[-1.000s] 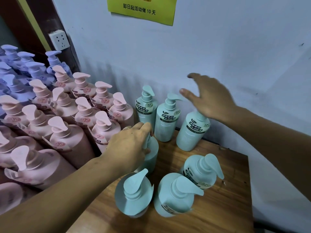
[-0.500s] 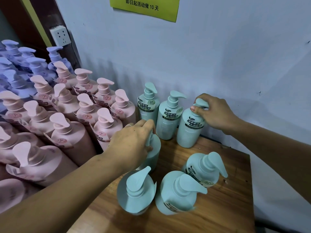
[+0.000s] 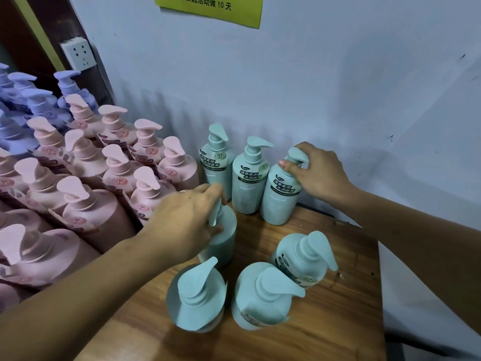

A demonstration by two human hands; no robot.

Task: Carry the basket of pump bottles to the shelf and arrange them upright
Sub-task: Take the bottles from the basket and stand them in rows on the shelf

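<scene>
1. The left hand [image 3: 182, 220] is down over a green bottle [image 3: 225, 238] in the middle of the wooden shelf [image 3: 338, 321]. Its grip is clamped round the pump head and the bottle stands upright.
2. Over to the right hand [image 3: 321, 173], which is at the back row. Its grip is pinched on the pump of the end bottle [image 3: 279, 199], thumb on the near side, fingers curled over the top.
3. That end bottle stands upright, just beside two neighbour bottles [image 3: 248, 181] lined along the white wall [image 3: 338, 87], labels facing out.
4. Nearer the front edge, three front bottles [image 3: 263, 298] stand close together, their pumps pointing different ways.
5. On the left there is a packed block of pink bottles [image 3: 88, 207], shoulder to shoulder, with purple bottles [image 3: 39, 105] behind them.
6. Up top are a wall socket [image 3: 79, 54] and a yellow notice [image 3: 213, 9].
</scene>
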